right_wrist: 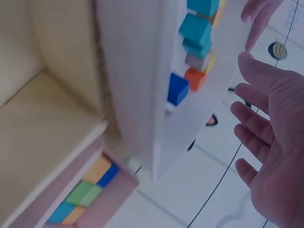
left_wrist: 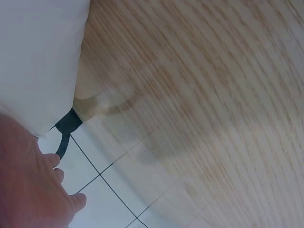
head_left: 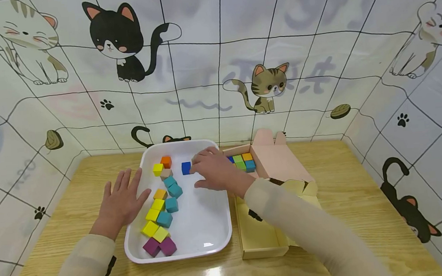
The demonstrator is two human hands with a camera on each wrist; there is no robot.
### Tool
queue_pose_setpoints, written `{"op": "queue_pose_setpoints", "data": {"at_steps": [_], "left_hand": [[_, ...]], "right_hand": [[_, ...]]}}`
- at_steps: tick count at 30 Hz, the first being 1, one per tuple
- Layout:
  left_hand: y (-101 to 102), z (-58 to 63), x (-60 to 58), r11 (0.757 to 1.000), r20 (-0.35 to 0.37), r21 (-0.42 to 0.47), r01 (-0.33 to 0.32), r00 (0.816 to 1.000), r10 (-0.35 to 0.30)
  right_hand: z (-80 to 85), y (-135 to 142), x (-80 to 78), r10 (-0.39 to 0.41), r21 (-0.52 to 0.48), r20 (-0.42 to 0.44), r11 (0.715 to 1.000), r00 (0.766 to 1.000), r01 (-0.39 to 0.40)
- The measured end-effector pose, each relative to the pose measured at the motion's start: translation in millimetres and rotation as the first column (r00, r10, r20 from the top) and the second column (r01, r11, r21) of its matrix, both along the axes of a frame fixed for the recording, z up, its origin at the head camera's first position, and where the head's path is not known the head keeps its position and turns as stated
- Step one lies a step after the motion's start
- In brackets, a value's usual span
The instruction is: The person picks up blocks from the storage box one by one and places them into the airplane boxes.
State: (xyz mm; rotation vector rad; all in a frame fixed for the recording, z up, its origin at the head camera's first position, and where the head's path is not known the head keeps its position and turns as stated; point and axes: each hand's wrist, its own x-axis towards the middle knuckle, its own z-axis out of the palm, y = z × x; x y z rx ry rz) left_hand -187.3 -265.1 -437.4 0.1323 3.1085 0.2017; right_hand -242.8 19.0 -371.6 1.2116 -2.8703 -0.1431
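My right hand (head_left: 214,169) is over the far right part of the white tray (head_left: 215,240), its fingertips close to a dark blue cube (head_left: 185,168). In the right wrist view its fingers (right_wrist: 254,116) are spread and loosely bent, with nothing visible between them. At the tray's left rim my left hand (head_left: 121,203) lies spread, palm down. Between the hands, colored cubes run down the tray's left side: an orange cube (head_left: 166,162) at the far end, several teal cubes (head_left: 171,205), several yellow cubes (head_left: 152,214), and two purple cubes (head_left: 168,246) at the near end.
Right of the tray stands a pink box (head_left: 278,150) with its lid folded back and several cubes (head_left: 239,162) inside. Nearer is a yellow cardboard box (head_left: 260,236), partly covered by my right forearm. Cat-printed cloth walls (head_left: 198,69) enclose the wooden table (head_left: 356,214).
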Motion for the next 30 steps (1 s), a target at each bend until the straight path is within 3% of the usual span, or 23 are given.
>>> {"op": "queue_pose_setpoints", "data": {"at_steps": [6,11,30], "left_hand": [[0.8,-0.6,0.5,1.000,0.004,0.003,0.001,1.000,-0.001],[0.8,-1.8,0.4,1.000,0.010,-0.004,0.004,1.000,-0.003],[-0.6,0.2,-1.2,1.000,0.005,-0.030,-0.001,1.000,0.001]], "right_hand": [[-14.8,-38.5,8.2,0.056,0.058,0.026,0.997,0.998,-0.057],[-28.8,-58.6,11.1,0.053,0.107,0.057,0.992,0.997,-0.059],[-40.6,-87.8,8.4,0.032,0.160,0.148,0.986,0.988,-0.056]]}}
